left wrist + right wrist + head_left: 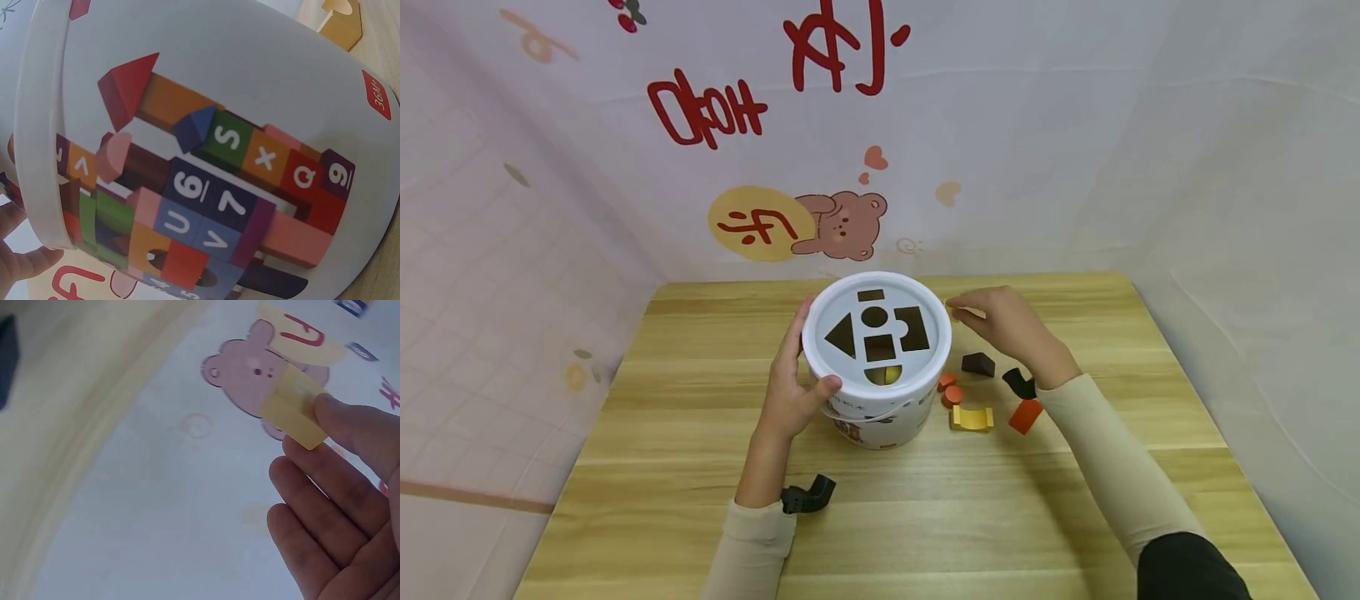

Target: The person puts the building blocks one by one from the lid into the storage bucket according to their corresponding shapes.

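A white bucket (883, 421) stands upright, its lid (842, 300) pierced with variously shaped holes; something yellow (892, 374) shows through the hole nearest the front. My left hand (786, 400) holds the bucket's left side, thumb on the lid rim; in the left wrist view part of that hand (22, 265) lies beside the rim, against the printed wall (250, 56). Just off the lid's right edge, my right hand (1011, 323) pinches a small yellow block (952, 310). The right wrist view shows this block (294, 412) between thumb and forefinger, the other fingers (312, 519) loosely bent.
Right of the bucket lie a yellow arched block (972, 419), a dark block (978, 364), an orange-red rectangular block (1026, 416) and small orange-red pieces (952, 396). Printed cloth (1037, 150) hangs behind the wooden table (925, 533) and at both sides.
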{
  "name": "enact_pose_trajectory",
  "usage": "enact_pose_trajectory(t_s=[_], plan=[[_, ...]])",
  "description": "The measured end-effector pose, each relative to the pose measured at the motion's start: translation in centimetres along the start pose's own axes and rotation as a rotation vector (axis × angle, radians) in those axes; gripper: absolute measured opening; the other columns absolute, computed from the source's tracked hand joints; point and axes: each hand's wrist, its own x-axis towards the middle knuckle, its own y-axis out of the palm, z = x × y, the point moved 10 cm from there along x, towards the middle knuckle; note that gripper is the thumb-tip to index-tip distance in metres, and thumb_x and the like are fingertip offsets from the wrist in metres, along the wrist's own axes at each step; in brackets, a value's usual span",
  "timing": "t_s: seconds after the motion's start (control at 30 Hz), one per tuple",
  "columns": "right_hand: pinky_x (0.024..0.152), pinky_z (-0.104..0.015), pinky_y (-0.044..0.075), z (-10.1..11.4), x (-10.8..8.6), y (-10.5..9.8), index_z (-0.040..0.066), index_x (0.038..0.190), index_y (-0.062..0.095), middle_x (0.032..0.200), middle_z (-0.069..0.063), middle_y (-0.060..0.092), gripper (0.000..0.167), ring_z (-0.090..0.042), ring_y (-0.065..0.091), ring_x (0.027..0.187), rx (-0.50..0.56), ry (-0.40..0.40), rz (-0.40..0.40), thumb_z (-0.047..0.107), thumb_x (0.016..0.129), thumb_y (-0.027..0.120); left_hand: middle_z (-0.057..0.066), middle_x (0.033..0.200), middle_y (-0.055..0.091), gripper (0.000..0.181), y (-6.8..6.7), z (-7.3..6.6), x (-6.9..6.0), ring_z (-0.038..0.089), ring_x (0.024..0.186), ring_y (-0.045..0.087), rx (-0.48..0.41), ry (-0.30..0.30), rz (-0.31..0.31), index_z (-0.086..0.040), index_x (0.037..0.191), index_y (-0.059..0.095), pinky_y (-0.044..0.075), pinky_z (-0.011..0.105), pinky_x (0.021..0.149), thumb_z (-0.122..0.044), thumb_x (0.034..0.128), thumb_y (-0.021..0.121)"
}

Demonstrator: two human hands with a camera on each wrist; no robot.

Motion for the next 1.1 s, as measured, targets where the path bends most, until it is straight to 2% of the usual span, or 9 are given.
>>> enact_pose_trajectory(t_s=[0.13, 0.33, 0.53, 0.8, 0.97, 1.1], plan=[[0.088, -0.049, 0.061, 1.3, 1.2, -1.0, 0.002, 0.115, 0.081, 0.109, -0.012, 0.08, 0.022, -0.032, 0.076, 0.101, -0.003, -0.043, -0.04, 0.001, 0.093, 0.08, -0.003, 0.167, 0.04, 0.113, -0.2, 0.1, 0.0, 0.024, 0.15, 0.042, 0.019, -0.005, -0.005, -0.028, 0.168, 0.03, 0.029, 0.063, 0.12, -0.085, 0.0785, 0.07], [0.091, -0.05, 0.059, 2.4, 2.5, -2.3, 0.002, 0.117, 0.08, 0.112, -0.013, 0.079, 0.022, -0.034, 0.075, 0.105, -0.022, -0.046, -0.093, 0.003, 0.095, 0.078, -0.002, 0.169, 0.037, 0.118, -0.1, -0.2, 0.3, 0.025, 0.153, 0.038, 0.062, 0.023, 0.004, -0.015, 0.168, 0.028, 0.027, 0.063, 0.122, -0.085, 0.0809, 0.066], [0.097, -0.052, 0.057, 3.9, 3.2, -3.5, 0.001, 0.117, 0.08, 0.115, -0.016, 0.078, 0.023, -0.038, 0.072, 0.112, -0.033, -0.07, -0.176, 0.002, 0.095, 0.078, -0.003, 0.169, 0.036, 0.114, 0.0, -0.1, 0.0, 0.024, 0.153, 0.037, 0.1, 0.018, -0.004, -0.027, 0.169, 0.027, 0.027, 0.063, 0.122, -0.09, 0.0802, 0.062], [0.097, -0.047, 0.057, 6.6, 4.0, -4.6, 0.001, 0.116, 0.08, 0.113, -0.014, 0.079, 0.025, -0.033, 0.074, 0.11, -0.015, -0.185, -0.275, 0.001, 0.091, 0.081, -0.002, 0.169, 0.037, 0.111, 0.0, -0.1, 0.0, 0.024, 0.153, 0.037, 0.1, 0.035, 0.0, -0.027, 0.169, 0.026, 0.028, 0.058, 0.123, -0.088, 0.0832, 0.06], [0.098, -0.045, 0.057, 8.0, 4.9, -4.7, 0.002, 0.116, 0.08, 0.114, -0.012, 0.079, 0.027, -0.031, 0.073, 0.111, 0.009, -0.232, -0.283, -0.002, 0.089, 0.083, -0.003, 0.169, 0.037, 0.111, -0.1, -0.1, 0.2, 0.024, 0.153, 0.038, 0.099, 0.034, -0.008, -0.027, 0.169, 0.027, 0.029, 0.059, 0.122, -0.088, 0.0827, 0.06], [0.102, -0.045, 0.055, 9.1, 5.7, -4.0, 0.001, 0.116, 0.08, 0.113, -0.012, 0.079, 0.025, -0.032, 0.072, 0.113, 0.039, -0.26, -0.229, -0.002, 0.091, 0.081, -0.003, 0.169, 0.037, 0.111, -0.1, 0.0, 0.1, 0.024, 0.153, 0.038, 0.09, 0.025, -0.005, -0.028, 0.169, 0.026, 0.029, 0.058, 0.122, -0.088, 0.0824, 0.06]])
